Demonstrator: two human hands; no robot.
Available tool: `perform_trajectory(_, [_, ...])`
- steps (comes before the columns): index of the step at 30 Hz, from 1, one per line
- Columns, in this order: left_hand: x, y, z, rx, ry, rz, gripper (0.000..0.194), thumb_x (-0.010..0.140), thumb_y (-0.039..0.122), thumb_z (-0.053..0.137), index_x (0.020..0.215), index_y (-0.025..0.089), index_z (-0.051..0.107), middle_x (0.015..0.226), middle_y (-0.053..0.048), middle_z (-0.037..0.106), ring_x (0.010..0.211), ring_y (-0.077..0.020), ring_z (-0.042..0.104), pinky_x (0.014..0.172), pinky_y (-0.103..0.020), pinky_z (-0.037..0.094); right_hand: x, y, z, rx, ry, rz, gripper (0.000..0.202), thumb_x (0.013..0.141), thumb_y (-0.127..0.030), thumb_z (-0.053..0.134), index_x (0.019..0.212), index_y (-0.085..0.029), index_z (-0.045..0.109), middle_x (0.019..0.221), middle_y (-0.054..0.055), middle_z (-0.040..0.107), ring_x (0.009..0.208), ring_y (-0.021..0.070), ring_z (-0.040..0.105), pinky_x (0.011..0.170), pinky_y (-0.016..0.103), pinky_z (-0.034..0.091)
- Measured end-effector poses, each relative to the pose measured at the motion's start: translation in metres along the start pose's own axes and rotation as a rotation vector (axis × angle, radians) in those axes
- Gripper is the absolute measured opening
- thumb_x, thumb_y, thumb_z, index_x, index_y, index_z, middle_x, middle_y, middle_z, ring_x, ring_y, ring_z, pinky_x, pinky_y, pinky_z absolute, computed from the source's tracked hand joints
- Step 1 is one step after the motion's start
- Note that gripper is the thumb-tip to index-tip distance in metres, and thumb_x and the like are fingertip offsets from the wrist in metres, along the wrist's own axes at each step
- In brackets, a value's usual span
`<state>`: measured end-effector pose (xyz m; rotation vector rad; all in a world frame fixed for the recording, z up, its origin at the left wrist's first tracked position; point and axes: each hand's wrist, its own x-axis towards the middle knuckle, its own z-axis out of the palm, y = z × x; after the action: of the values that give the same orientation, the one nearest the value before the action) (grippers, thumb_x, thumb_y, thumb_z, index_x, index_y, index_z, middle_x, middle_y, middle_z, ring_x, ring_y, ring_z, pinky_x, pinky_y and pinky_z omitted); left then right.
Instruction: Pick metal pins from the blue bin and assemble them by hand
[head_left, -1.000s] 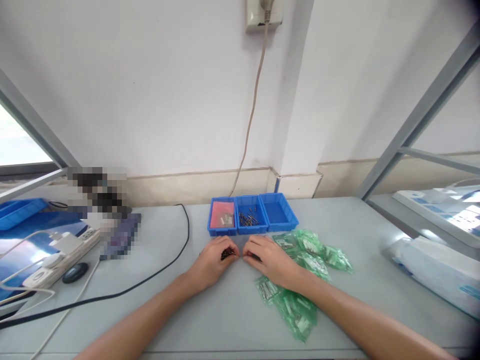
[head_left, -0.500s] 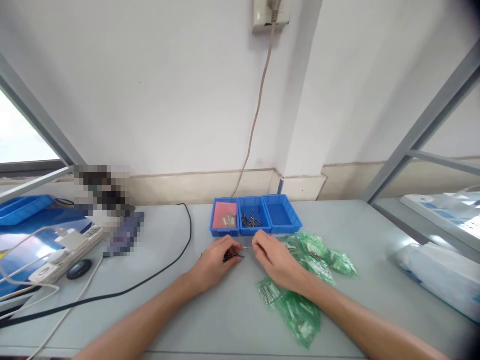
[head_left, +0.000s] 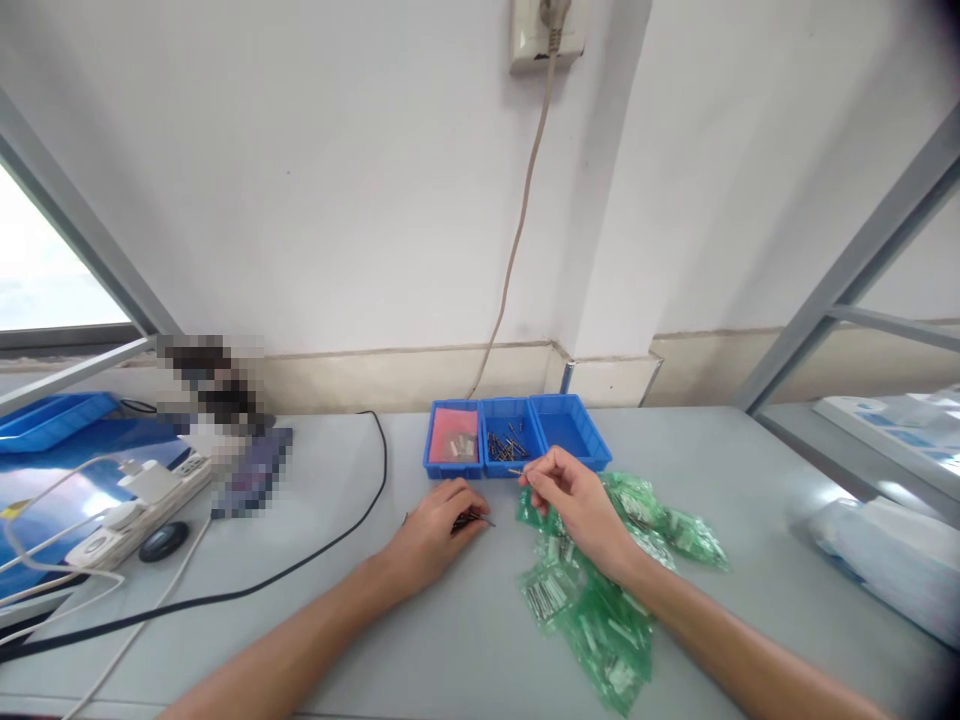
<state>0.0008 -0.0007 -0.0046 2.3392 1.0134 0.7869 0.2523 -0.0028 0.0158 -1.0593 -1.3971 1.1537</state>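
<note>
My left hand (head_left: 442, 520) rests on the grey table, curled around several thin dark metal pins (head_left: 474, 518) whose tips stick out at the right. My right hand (head_left: 564, 492) pinches one small pin (head_left: 516, 472) between thumb and fingertips, just in front of the middle bin. Loose dark pins (head_left: 506, 446) lie in the middle blue bin (head_left: 529, 463). The left blue bin (head_left: 453, 471) holds a pink sheet (head_left: 448, 421) and a small clear bag of parts (head_left: 459, 443). Green plastic bags (head_left: 607, 630) with metal parts lie under and beside my right forearm.
The right blue bin (head_left: 562, 430) adjoins the middle one. A black cable (head_left: 300, 560) crosses the left of the table (head_left: 420, 650), near a power strip (head_left: 101, 542) and a black mouse (head_left: 163, 541). A white plastic package (head_left: 892, 560) lies at the far right.
My right hand has lifted and turned, and a small pin now shows in its fingertips. My left hand stays beside the bins with its pins. The view has shifted slightly.
</note>
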Motion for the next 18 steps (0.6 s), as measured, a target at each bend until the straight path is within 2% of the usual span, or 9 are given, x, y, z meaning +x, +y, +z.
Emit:
perform_trajectory(5, [0.001, -0.003, 0.001, 0.004, 0.010, 0.000, 0.003, 0.103, 0.018, 0.066, 0.105, 0.020, 0.068, 0.107, -0.005, 0.069, 0.102, -0.0222, 0.063, 0.090, -0.033, 0.050, 0.000, -0.001, -0.001, -0.048, 0.038, -0.075, 0.037, 0.091, -0.048, 0.079, 0.076, -0.022, 0.059, 0.096, 0.005, 0.070, 0.082, 0.0199, 0.063, 0.066, 0.031, 0.050])
perform_trajectory(9, [0.000, -0.004, 0.002, 0.001, 0.017, -0.008, 0.004, 0.102, 0.018, 0.067, 0.106, 0.020, 0.068, 0.107, -0.005, 0.068, 0.102, -0.0220, 0.062, 0.091, -0.033, 0.051, 0.000, -0.002, 0.000, -0.079, 0.063, -0.063, 0.027, 0.091, -0.045, 0.080, 0.089, -0.023, 0.064, 0.093, 0.003, 0.069, 0.083, 0.0210, 0.063, 0.064, 0.031, 0.051])
perform_trajectory(12, [-0.001, -0.004, 0.002, 0.003, 0.018, -0.001, 0.006, 0.104, 0.019, 0.065, 0.108, 0.020, 0.068, 0.108, -0.005, 0.069, 0.103, -0.0220, 0.062, 0.092, -0.034, 0.050, 0.001, -0.004, 0.001, -0.050, 0.070, -0.050, 0.027, 0.093, -0.048, 0.077, 0.100, -0.024, 0.067, 0.088, 0.001, 0.066, 0.075, 0.0199, 0.061, 0.061, 0.031, 0.051])
perform_trajectory(18, [0.000, -0.002, 0.001, 0.018, 0.015, -0.005, 0.007, 0.106, 0.022, 0.062, 0.106, 0.021, 0.069, 0.107, -0.005, 0.071, 0.102, -0.0229, 0.063, 0.092, -0.035, 0.050, 0.002, -0.011, 0.001, 0.055, 0.073, 0.029, 0.040, 0.090, -0.062, 0.074, 0.102, -0.023, 0.070, 0.091, 0.004, 0.069, 0.067, 0.0182, 0.059, 0.059, 0.032, 0.050])
